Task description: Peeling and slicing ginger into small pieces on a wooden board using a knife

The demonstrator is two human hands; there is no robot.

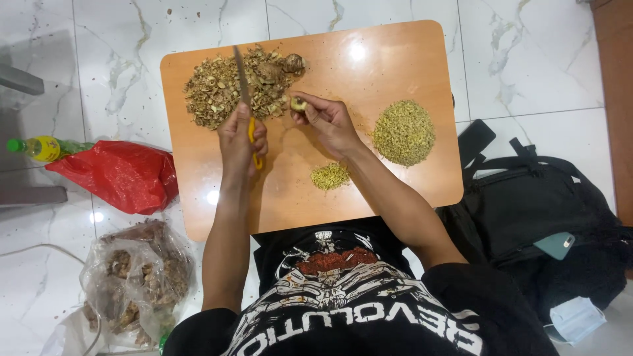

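Observation:
My left hand (242,135) grips a knife (241,76) by its yellow handle, the blade pointing away over a heap of brown peelings (217,92). My right hand (328,120) pinches a small pale peeled root piece (299,104) just to the right of the blade. A knobbly unpeeled root (290,64) lies at the heap's far right edge. All of this is on an orange wooden tabletop (369,59). A large mound of finely chopped yellow-green bits (403,132) sits to the right, and a small mound (330,175) lies nearer me.
On the white marble floor to the left lie a red plastic bag (119,175), a yellow bottle with a green cap (39,148) and a clear bag of brown roots (135,277). On the right are a black backpack (527,204), a teal phone (558,245) and a face mask (577,318).

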